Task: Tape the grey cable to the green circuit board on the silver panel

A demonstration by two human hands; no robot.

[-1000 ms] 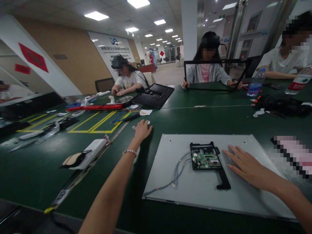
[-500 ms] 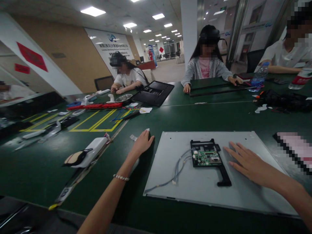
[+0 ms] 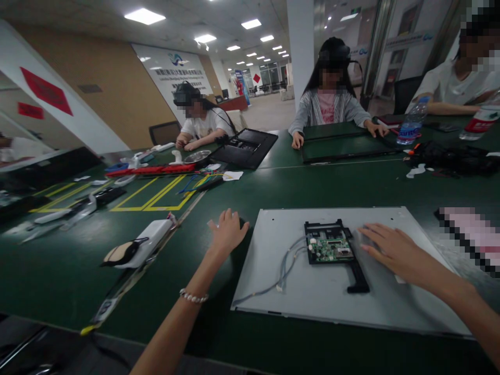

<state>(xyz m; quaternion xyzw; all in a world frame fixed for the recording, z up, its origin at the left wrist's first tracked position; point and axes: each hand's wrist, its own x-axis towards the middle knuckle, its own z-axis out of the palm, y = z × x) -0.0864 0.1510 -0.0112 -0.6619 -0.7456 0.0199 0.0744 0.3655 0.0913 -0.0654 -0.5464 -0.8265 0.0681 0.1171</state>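
A flat pale-grey metal panel lies on the green table in front of me. On it sits a black plastic bracket with a green circuit board, from which thin grey-blue cables trail to the panel's near left corner. My left hand is open, fingers spread, at the table just left of the panel. A small clear strip shows beside its fingers. Over the panel's right half, my right hand is open with fingers stretched towards the bracket. A small whitish patch shows under its wrist.
A white box-shaped part and a long strip lie at left. Wires, a red strip and a black monitor casing are farther back. Across the table a person holds a black frame. Bottles and black cables stand right.
My left hand's fingers have spread and lifted slightly from the clear strip. My right hand has shifted a little left across the panel. The person opposite has lowered the black frame's near edge.
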